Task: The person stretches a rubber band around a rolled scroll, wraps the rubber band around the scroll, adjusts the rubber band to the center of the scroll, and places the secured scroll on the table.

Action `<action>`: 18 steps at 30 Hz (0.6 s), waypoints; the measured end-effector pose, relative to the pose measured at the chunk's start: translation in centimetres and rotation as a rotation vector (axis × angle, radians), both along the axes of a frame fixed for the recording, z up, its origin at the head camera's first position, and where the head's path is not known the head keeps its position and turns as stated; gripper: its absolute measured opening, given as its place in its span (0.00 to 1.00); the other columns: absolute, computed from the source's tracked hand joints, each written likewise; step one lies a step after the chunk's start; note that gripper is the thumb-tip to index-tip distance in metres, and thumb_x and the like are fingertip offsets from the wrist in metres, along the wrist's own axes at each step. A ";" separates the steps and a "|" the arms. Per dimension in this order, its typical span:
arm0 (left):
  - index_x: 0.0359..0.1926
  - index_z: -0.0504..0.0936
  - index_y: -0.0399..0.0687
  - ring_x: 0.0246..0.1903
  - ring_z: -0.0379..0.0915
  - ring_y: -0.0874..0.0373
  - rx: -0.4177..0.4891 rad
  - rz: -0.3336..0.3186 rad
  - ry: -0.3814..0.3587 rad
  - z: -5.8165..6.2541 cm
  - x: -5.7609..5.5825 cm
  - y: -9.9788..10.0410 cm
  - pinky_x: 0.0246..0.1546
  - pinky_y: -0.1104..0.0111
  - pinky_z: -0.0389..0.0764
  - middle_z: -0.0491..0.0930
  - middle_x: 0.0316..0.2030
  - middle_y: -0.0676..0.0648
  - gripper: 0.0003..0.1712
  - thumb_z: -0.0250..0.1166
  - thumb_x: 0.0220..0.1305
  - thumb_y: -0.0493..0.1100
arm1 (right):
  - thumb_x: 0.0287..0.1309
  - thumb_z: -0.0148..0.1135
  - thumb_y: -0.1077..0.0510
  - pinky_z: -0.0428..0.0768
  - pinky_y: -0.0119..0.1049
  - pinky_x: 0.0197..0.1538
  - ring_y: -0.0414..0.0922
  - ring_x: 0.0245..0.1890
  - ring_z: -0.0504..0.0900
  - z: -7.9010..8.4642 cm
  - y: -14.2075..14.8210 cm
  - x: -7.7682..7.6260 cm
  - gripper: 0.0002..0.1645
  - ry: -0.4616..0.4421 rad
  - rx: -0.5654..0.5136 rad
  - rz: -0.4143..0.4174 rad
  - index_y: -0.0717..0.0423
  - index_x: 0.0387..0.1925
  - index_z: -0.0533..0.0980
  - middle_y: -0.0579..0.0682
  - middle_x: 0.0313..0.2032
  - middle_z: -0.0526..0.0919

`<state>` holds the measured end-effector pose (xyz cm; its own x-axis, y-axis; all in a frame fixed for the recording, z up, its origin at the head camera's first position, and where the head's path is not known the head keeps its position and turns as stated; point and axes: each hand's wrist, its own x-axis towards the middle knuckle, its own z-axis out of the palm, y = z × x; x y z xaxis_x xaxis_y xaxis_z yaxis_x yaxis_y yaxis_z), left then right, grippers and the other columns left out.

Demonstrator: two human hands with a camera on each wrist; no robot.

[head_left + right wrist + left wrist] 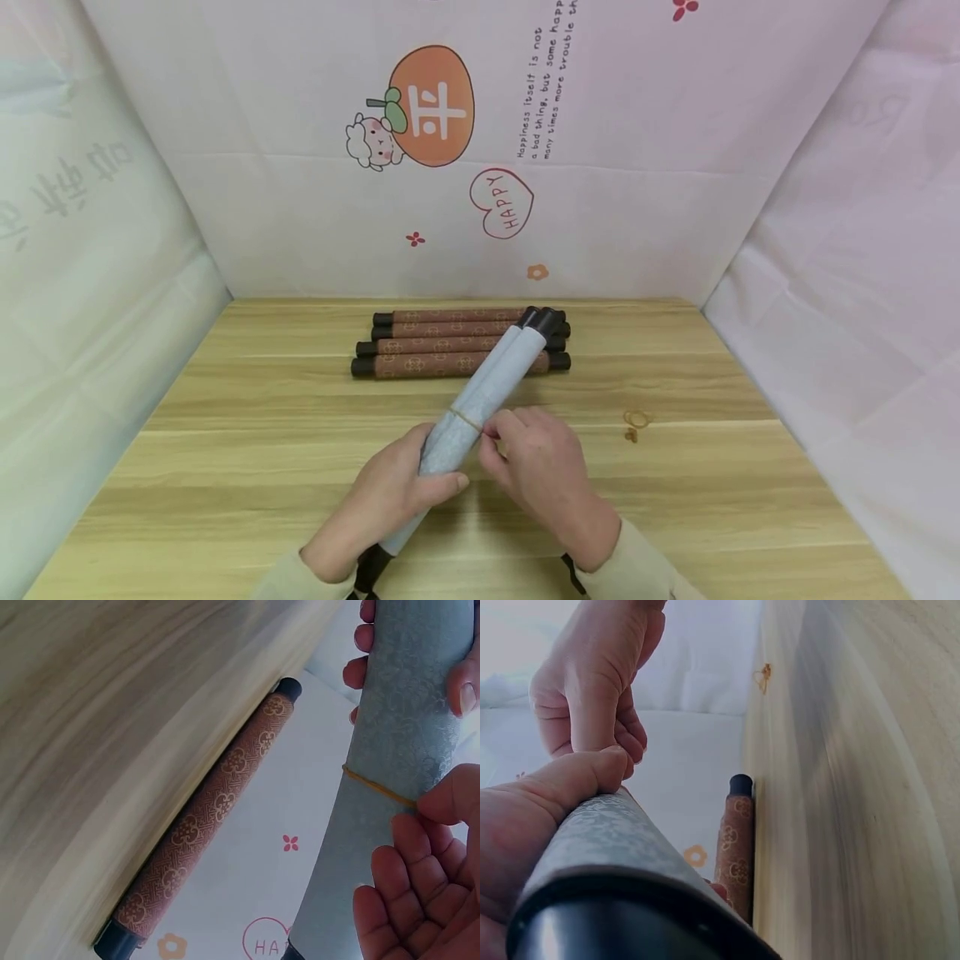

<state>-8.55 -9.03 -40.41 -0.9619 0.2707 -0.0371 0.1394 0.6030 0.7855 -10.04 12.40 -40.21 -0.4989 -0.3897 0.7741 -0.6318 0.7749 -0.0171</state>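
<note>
A bundle of pale blue-grey scrolls (495, 379) with black end knobs is held at a slant above the table. My left hand (386, 483) grips its lower half, thumb across the front and fingertips showing along the far side in the right wrist view. A thin tan rubber band (379, 786) runs around the bundle near its middle. At the band's right side, the thumb and index finger of my right hand (543, 467) pinch it against the roll. Seen from the left wrist, a black knob (630, 930) fills the near end of the scroll.
Several brown patterned scrolls (427, 365) with black ends lie side by side at the back of the wooden table (247, 417), partly behind the bundle. On the right lie loose rubber bands (637, 418). White printed cloth (300, 225) encloses the back and sides.
</note>
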 end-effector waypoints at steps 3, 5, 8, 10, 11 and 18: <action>0.70 0.72 0.37 0.34 0.77 0.57 0.004 -0.004 -0.001 -0.1 0.0 -0.1 0.30 0.63 0.80 0.84 0.46 0.43 0.47 0.76 0.56 0.58 | 0.47 0.68 0.60 0.71 0.31 0.21 0.37 0.18 0.71 -0.1 -0.1 -0.1 0.05 -0.007 0.003 0.003 0.49 0.24 0.78 0.40 0.19 0.78; 0.70 0.72 0.37 0.35 0.78 0.57 0.009 -0.013 -0.004 -0.2 -0.1 -0.3 0.31 0.62 0.80 0.83 0.47 0.43 0.45 0.75 0.57 0.56 | 0.47 0.68 0.60 0.71 0.31 0.22 0.38 0.18 0.72 -0.1 -0.2 -0.1 0.05 -0.017 -0.001 0.007 0.48 0.24 0.78 0.40 0.19 0.79; 0.70 0.71 0.36 0.37 0.78 0.56 0.014 -0.032 0.002 -0.3 -0.3 -0.6 0.33 0.61 0.81 0.83 0.48 0.42 0.43 0.73 0.59 0.53 | 0.48 0.68 0.60 0.72 0.32 0.22 0.38 0.19 0.73 0.0 -0.3 -0.1 0.05 -0.032 -0.011 0.015 0.49 0.25 0.79 0.41 0.19 0.80; 0.70 0.71 0.36 0.38 0.78 0.55 0.021 -0.034 0.000 -0.3 -0.4 -0.9 0.35 0.61 0.81 0.83 0.49 0.42 0.43 0.72 0.59 0.52 | 0.49 0.69 0.60 0.73 0.32 0.22 0.38 0.19 0.74 0.2 -0.4 -0.1 0.04 -0.035 -0.015 0.024 0.49 0.26 0.80 0.41 0.20 0.81; 0.71 0.70 0.36 0.39 0.78 0.55 0.024 -0.032 0.000 -0.3 -0.5 -1.0 0.36 0.60 0.82 0.83 0.49 0.42 0.43 0.72 0.59 0.52 | 0.50 0.70 0.60 0.74 0.32 0.23 0.38 0.19 0.74 0.3 -0.4 -0.1 0.04 -0.041 -0.013 0.025 0.50 0.26 0.81 0.42 0.21 0.82; 0.76 0.66 0.40 0.40 0.79 0.56 0.047 0.040 0.012 -0.1 -1.5 -2.6 0.38 0.59 0.82 0.83 0.51 0.42 0.48 0.74 0.61 0.55 | 0.55 0.74 0.57 0.84 0.38 0.31 0.43 0.28 0.85 0.1 -0.1 0.0 0.05 -0.132 0.023 -0.021 0.50 0.34 0.85 0.45 0.29 0.89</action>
<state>-10.04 -11.59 -40.51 -0.9724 0.2330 -0.0135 0.1255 0.5704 0.8117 -10.07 12.32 -40.15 -0.6037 -0.3949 0.6926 -0.6092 0.7889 -0.0812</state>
